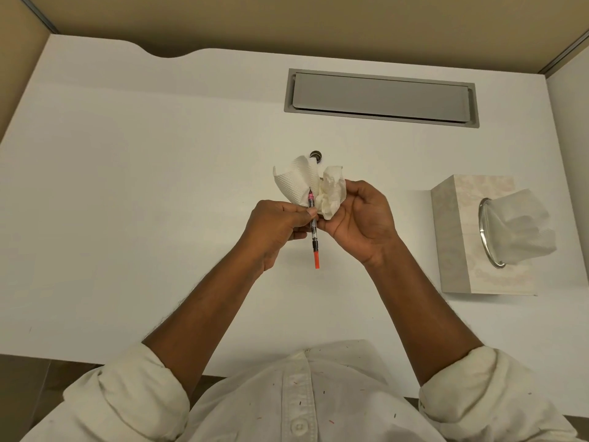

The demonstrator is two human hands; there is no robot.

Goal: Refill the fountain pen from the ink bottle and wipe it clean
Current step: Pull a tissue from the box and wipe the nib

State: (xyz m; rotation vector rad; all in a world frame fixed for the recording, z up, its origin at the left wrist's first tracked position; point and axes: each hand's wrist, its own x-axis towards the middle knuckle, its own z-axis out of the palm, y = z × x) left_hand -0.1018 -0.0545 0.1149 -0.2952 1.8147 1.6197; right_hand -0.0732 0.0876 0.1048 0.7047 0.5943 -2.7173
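Above the middle of the white desk, my left hand [276,228] pinches a slim fountain pen [314,231] by its clear barrel. The pen points away from me, nib up, with an orange end toward me. My right hand [360,218] grips a crumpled white tissue [310,186] that lies against the nib end of the pen. Just beyond the tissue, a small dark round ink bottle [316,154] stands on the desk, partly hidden by the tissue.
A pale tissue box [459,244] with a tissue sticking out of its round opening stands at the right. A grey cable hatch [381,97] is set into the desk [127,186] at the back. Beige partition walls border the desk.
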